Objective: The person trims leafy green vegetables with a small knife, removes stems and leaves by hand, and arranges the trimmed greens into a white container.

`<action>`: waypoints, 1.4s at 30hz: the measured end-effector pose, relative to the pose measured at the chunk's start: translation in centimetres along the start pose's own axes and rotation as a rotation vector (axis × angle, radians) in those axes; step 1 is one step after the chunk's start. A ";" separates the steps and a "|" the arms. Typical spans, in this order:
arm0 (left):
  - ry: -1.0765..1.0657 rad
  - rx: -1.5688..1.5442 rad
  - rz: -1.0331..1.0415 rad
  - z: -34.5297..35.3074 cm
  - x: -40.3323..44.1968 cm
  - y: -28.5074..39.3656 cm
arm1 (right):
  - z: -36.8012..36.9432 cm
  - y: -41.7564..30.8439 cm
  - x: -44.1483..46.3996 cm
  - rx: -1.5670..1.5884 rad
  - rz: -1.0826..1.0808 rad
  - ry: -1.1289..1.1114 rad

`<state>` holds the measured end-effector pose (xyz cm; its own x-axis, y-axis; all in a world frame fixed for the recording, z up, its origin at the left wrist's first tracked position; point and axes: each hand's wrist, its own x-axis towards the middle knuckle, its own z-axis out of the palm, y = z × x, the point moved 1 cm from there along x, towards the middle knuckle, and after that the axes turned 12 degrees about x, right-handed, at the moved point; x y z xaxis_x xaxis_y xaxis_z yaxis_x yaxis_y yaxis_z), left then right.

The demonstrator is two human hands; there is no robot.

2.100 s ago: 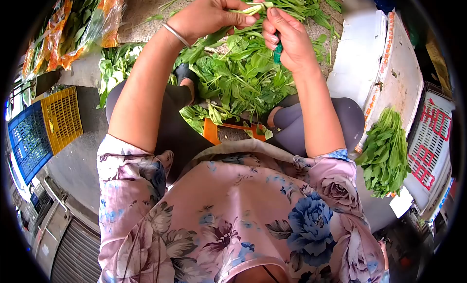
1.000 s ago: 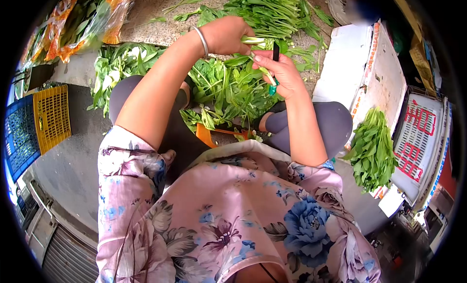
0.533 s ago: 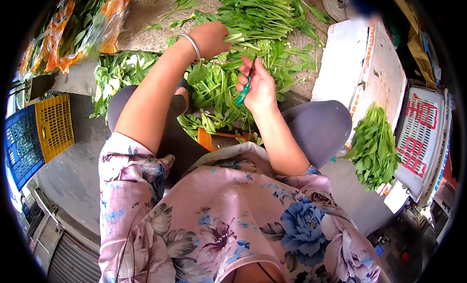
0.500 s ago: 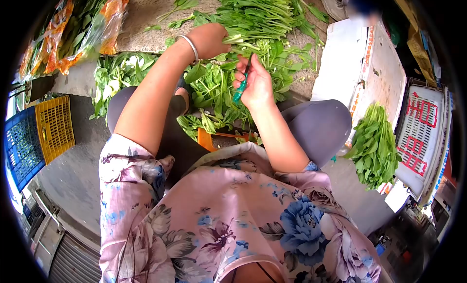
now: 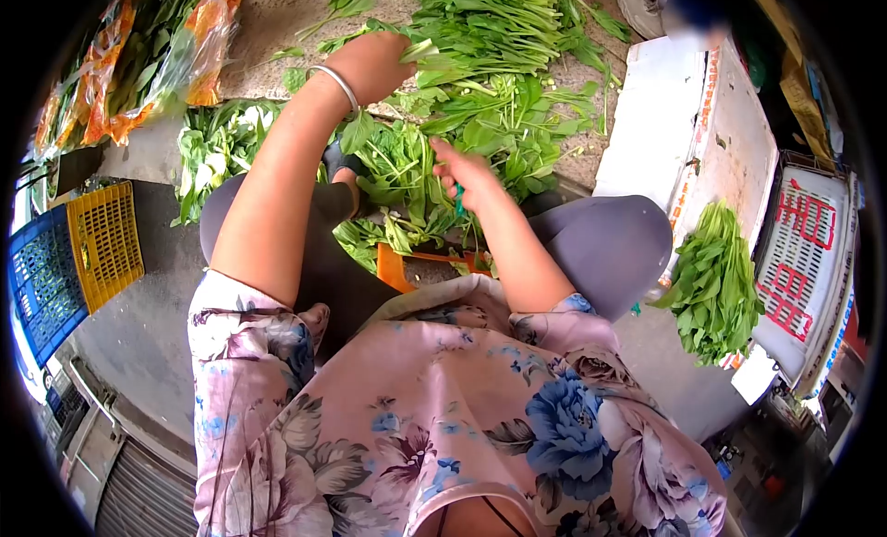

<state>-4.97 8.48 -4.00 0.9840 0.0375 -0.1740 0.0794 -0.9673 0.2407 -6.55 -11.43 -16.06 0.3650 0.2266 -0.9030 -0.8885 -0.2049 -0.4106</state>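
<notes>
My left hand, with a bracelet on its wrist, is closed around leafy greens. Their pale cut stem end sticks out beside the fingers, and the rest is mostly hidden. Just to its right lies a heap of trimmed greens, stems side by side. My right hand is wrapped round a small knife with a green handle; the blade cannot be made out. Loose leaves lie below and between the hands, and more leafy stalks spread beyond the right hand.
White foam boxes stand at the right, with a bunch of greens beside them. A plastic bag of greens lies at upper left. Yellow and blue crates stand at the left. An orange stool edge shows between my knees.
My left hand has moved up and left with the greens. My right hand has drawn back toward me and turned, and the knife is less visible.
</notes>
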 end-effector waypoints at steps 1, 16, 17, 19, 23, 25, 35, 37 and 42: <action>-0.025 0.007 -0.064 -0.3 0.0 -0.1 | -0.1 -1.5 0.2 -0.046 -0.172 0.102; 0.173 -0.119 -0.190 -0.2 1.1 -1.8 | -1.6 -9.5 6.4 -0.942 -0.703 0.367; 0.169 -0.119 -0.192 -0.1 1.6 -1.7 | -1.3 -9.2 5.9 -0.838 -0.843 0.367; 0.157 -0.086 -0.168 -1.4 0.8 -0.6 | -0.7 -8.2 3.7 -0.577 -0.978 0.258; 0.052 -0.229 -0.104 -0.4 1.7 -0.2 | 0.2 -8.7 -2.4 -0.352 -0.912 0.129; 0.126 -0.290 0.110 0.7 2.0 0.0 | -0.5 -9.0 -5.6 -0.200 -0.938 0.112; -0.085 -0.851 0.309 0.5 0.8 9.4 | -7.1 -8.5 -15.5 0.122 -0.994 -0.082; -0.165 -0.896 0.262 1.1 0.5 9.8 | -7.6 -8.0 -15.3 0.172 -0.986 -0.103; -0.288 -1.037 0.229 1.4 0.0 10.7 | -7.4 -7.0 -16.3 0.213 -1.005 -0.102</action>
<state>-4.37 -2.22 -2.78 0.9291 -0.3063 -0.2070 0.1280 -0.2588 0.9574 -4.25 -20.70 0.55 0.9497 0.2821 -0.1359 -0.2205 0.2945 -0.9299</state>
